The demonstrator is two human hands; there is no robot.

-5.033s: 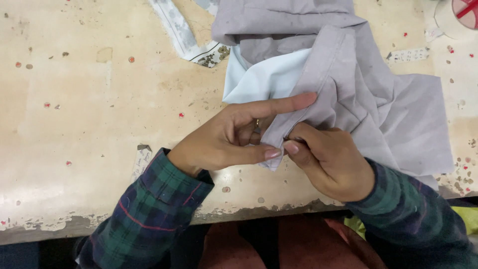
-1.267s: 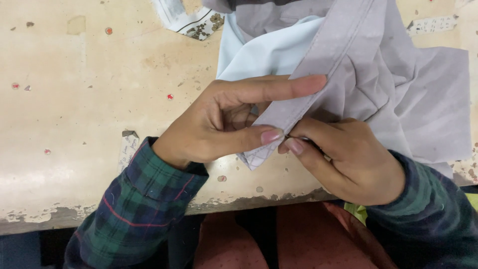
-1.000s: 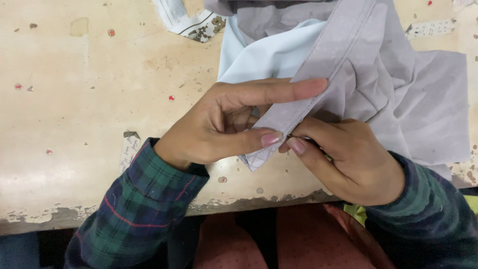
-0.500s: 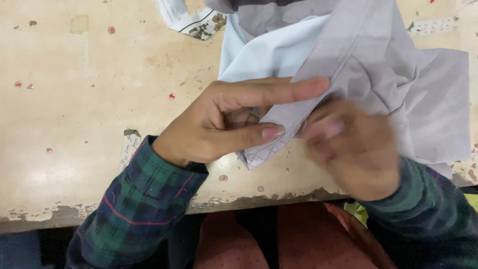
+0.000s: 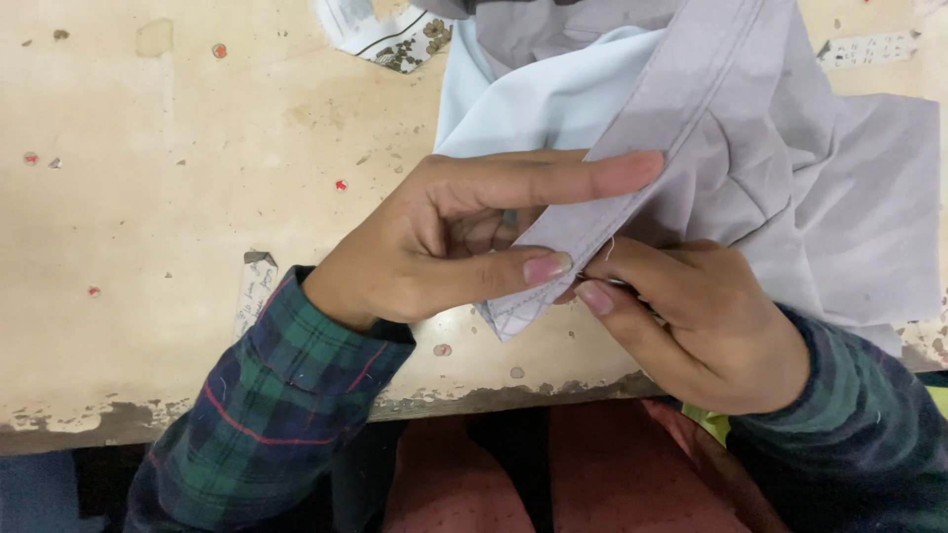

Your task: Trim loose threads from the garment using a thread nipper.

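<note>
The stitched band of grey fabric (image 5: 632,148) lies on the desk (image 5: 148,257) right at its near edge, running from the top of the view down to a squared end that sits between your two hands. Your left hand (image 5: 464,252) pinches that end: the thumb presses the band against the curled fingers while the forefinger lies stretched along its upper edge. Your right hand (image 5: 701,326), a blur of motion half a second ago, has come back to rest against the band's lower edge, its thumb and forefinger closed just beside your left thumb; something thin seems to glint between them, but what that grip holds, you cannot tell from here. So the quick pull looks finished and the fingers are set again at the seam, where a loose thread (image 5: 609,247) shows. The band itself has not shifted. Beyond it the rest of the grey garment (image 5: 849,217) is bunched to the right, a pale blue lining (image 5: 533,99) shows above your left hand, and a printed paper scrap (image 5: 380,35) lies farther back.
</note>
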